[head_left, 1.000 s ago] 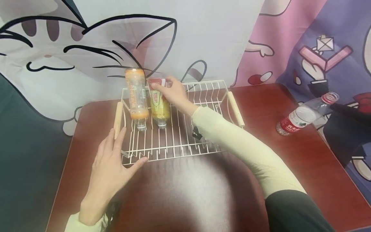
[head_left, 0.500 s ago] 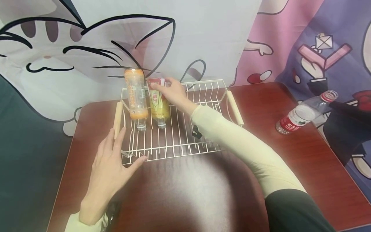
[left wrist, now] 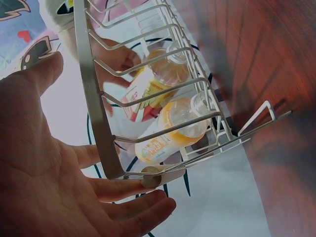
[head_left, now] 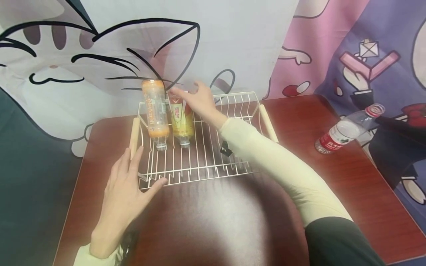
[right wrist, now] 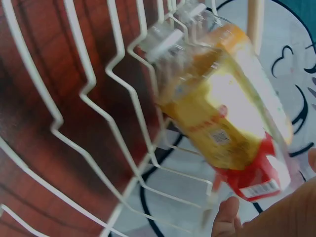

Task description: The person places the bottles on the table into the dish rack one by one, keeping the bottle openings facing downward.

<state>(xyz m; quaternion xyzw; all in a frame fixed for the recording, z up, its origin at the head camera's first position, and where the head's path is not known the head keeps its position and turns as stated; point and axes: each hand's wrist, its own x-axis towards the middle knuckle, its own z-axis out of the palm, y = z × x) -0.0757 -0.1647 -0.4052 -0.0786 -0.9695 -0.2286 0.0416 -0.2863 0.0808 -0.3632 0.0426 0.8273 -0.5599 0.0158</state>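
A white wire dish rack (left wrist: 89,74) with wooden handles stands on the table. Two bottles lean upside down in its left part, necks toward the front: a clear one with an orange-printed label (head_left: 155,109) and one with a yellow and red label (head_left: 181,120). My right hand (head_left: 202,101) is spread just above the base of the yellow-labelled bottle; in the right wrist view its fingertips (right wrist: 227,210) are apart from that base. With fingers straight, my left hand (head_left: 124,192) rests against the rack's left wooden handle (head_left: 134,133).
To the right of the rack, a clear bottle with a red and white label (head_left: 342,133) stands uncapped on the reddish-brown table (head_left: 299,114). Behind the table hangs a cartoon-printed cloth (head_left: 249,44). The right rack handle (head_left: 268,122) is beside my right sleeve (head_left: 266,151).
My right hand has let go of the yellow-labelled bottle and lifted slightly off its base. The bottle stays leaning in the rack. My left hand has not moved.
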